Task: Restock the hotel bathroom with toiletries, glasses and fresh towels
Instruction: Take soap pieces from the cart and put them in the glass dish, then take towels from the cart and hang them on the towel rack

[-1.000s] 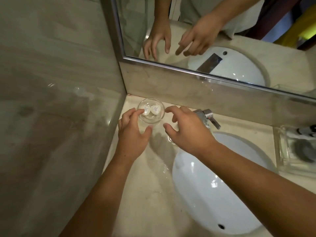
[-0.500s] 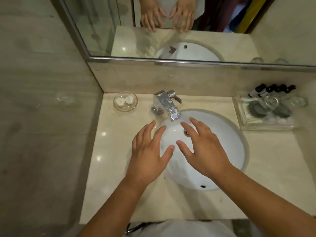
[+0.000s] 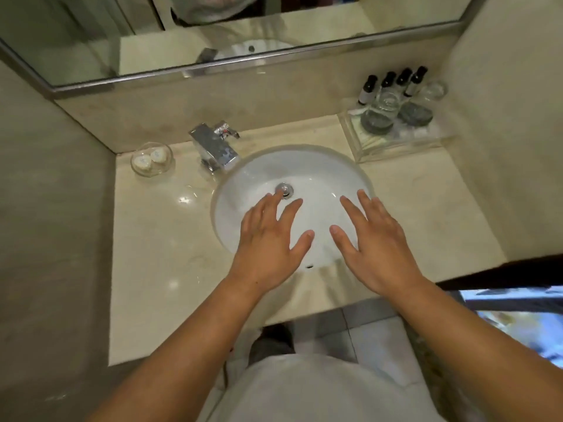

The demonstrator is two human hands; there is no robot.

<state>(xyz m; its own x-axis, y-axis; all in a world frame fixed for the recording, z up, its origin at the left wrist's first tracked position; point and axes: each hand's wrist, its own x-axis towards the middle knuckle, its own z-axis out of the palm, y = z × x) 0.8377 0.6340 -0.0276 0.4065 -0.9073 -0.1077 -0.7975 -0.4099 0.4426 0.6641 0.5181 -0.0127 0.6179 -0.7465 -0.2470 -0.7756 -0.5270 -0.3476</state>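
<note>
A small glass dish [image 3: 152, 161] with two white wrapped soaps stands at the back left corner of the beige counter [image 3: 158, 245]. At the back right a clear tray [image 3: 396, 141] holds several dark-capped small bottles [image 3: 388, 83], glasses [image 3: 387, 103] and two round dark lids. My left hand [image 3: 269, 248] and my right hand [image 3: 373, 245] hover palm down over the front of the white sink [image 3: 243, 181]. Both have spread fingers and hold nothing.
A chrome tap [image 3: 214, 147] stands behind the sink, between the dish and the bowl. A framed mirror [image 3: 213, 35] runs along the back wall. Beige walls close in left and right. Floor tiles [image 3: 374, 333] and a dark doorway edge [image 3: 499, 275] lie below right.
Both hands let go of the glass dish at the back left corner and drew back over the sink. The view pulled away and now takes in the whole counter.
</note>
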